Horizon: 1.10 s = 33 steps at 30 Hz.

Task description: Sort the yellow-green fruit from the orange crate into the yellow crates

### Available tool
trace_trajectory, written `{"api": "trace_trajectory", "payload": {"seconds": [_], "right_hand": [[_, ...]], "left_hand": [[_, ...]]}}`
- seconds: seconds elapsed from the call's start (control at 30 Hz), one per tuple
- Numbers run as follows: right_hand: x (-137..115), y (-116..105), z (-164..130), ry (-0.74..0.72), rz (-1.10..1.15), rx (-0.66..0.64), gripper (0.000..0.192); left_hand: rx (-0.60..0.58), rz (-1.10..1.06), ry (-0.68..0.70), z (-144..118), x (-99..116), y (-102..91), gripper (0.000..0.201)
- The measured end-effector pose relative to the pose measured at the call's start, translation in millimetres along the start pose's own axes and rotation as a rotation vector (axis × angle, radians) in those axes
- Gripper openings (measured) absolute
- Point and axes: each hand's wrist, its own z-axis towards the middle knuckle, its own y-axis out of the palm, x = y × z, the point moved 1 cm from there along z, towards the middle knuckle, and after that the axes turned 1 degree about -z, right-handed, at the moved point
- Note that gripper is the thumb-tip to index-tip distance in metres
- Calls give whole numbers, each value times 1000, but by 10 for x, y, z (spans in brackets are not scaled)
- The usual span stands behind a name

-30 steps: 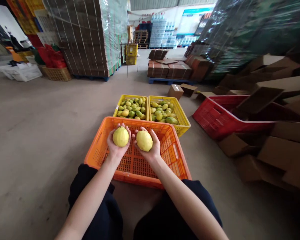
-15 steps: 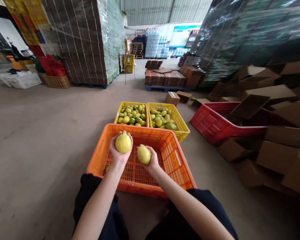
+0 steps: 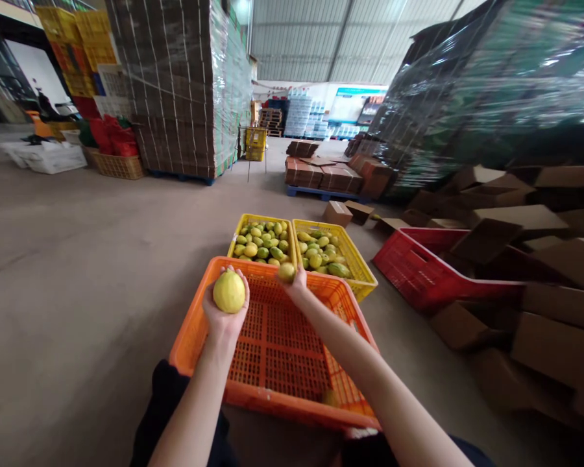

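Note:
My left hand is palm up over the left side of the orange crate, its fingers curled around a large, round, ribbed yellow papaya. Reaching forward, my right hand grips a smaller yellow-green papaya at the far rim of that crate. Beyond it stand a left yellow crate and a right yellow crate, both holding several green and yellow papayas. At the bottom of the orange crate, near its front right, lies a blurred yellowish fruit.
To the right, a red crate stands among heaped cardboard boxes. Flattened cartons lie on a blue pallet farther back. Tall wrapped stacks rise on both sides, the left wrapped stack beside a wicker basket. Concrete floor extends leftward.
My right hand has carried its papaya forward to the crate's far rim. My left hand, still holding its papaya, has shifted slightly left and lower in view. The camera has tilted up.

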Motion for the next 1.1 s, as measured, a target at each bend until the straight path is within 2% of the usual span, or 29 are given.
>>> {"api": "trace_trajectory", "payload": {"seconds": [0.1,0.17,0.27,0.4,0.5,0.63,0.77,0.83,0.9,1.0,1.07,1.1], "right_hand": [[-460,252,366,9,-162,33,35],[-552,273,416,17,-287,19,38],[-352,105,241,49,-468,-52,38],[146,-276,-163,234,-697,-205,25],[351,-517,-449,324,-807,-329,21],[380,-694,-751,251,-881,-462,26],[390,-727,-1011,94,-1022,-520,33],[411,-707,-1170,19,-1131,-558,30],[434,-680,-1355,-14,-1234,-637,21],[493,-659,-1643,3,-1439,-892,21],[560,-675,-1801,-31,-1757,-1133,34],[595,-691,-1858,-55,-1912,-1174,40]], "left_hand": [[34,-17,-6,36,-13,1,32],[69,-18,-2,61,-20,13,31],[103,-12,9,81,-32,43,31],[103,-16,-12,73,-67,44,30],[94,-8,-22,62,-100,-5,30],[95,40,-11,63,-141,-103,33],[99,163,39,85,-235,-239,35],[92,247,65,120,-310,-367,35],[122,349,51,176,-388,-574,34],[331,568,-103,261,-480,-1024,25],[484,687,-196,284,-526,-1337,16],[513,711,-213,286,-553,-1466,14]]}}
